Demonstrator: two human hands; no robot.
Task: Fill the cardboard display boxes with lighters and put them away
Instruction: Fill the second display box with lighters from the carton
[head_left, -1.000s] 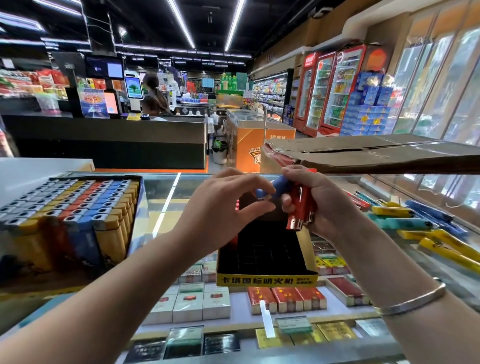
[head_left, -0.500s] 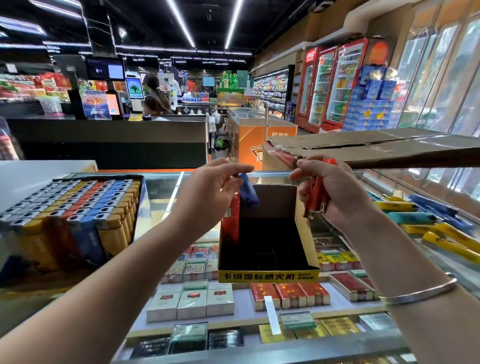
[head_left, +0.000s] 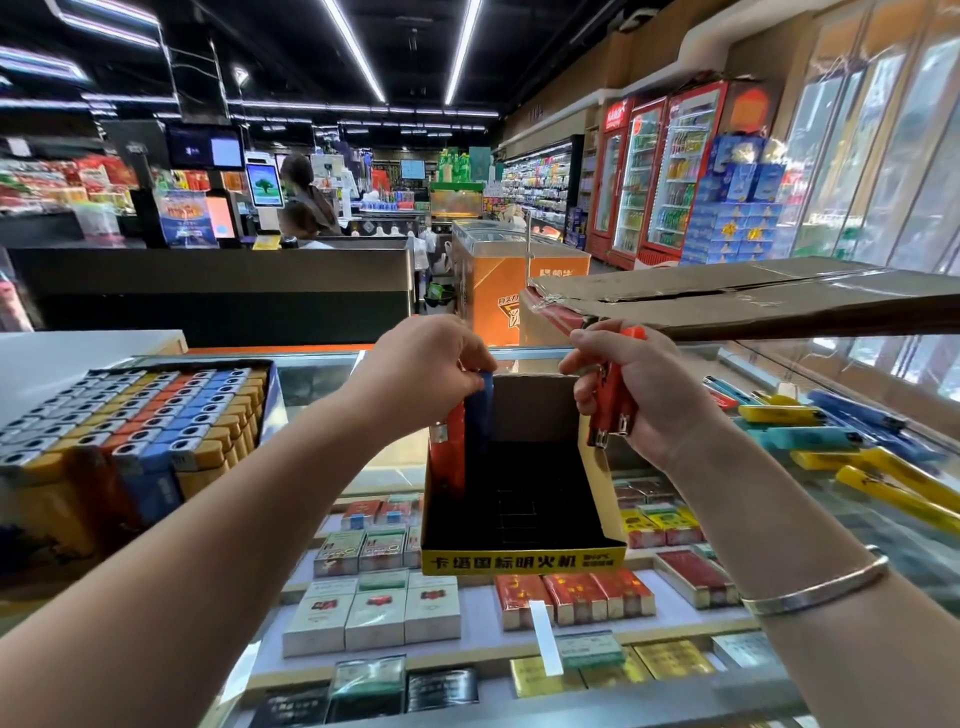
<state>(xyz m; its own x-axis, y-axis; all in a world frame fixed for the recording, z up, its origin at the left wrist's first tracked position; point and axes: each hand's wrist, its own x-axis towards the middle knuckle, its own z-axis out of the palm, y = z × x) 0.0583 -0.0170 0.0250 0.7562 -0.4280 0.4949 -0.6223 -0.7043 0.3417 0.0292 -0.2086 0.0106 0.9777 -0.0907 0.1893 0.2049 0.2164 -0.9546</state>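
Under the glass, nearest: cigarette packs (head_left: 371, 621) lie in rows inside the counter (head_left: 322, 374), not part of the job.
Display box: a black box with a yellow front (head_left: 522, 558) stands on the counter top, mid-frame, nearly empty; its divider grid is dark and hard to read.
Left hand: the left hand (head_left: 421, 371) pinches a blue lighter (head_left: 480, 410) by its top and lowers it at the box's back left corner, just beside a red lighter (head_left: 447, 457) standing there.
Right hand: the right hand (head_left: 639, 389) is curled round a bunch of red lighters (head_left: 613, 410), heads down, above the box's right wall.
Doing it well: keep the blue one upright, find its own slot next to the red, and press it to the bottom before letting go; feed the next from the bunch one at a time.
Full box, left: a filled box of lighters (head_left: 135, 421) sits well apart on the counter.
Loose stock, right: yellow, blue and teal lighters (head_left: 810, 436) lie scattered on the glass.
Hard to tell: how many lighters the right hand holds; whether the blue one has entered a slot; a cardboard flap (head_left: 753, 304) cuts off what lies behind.
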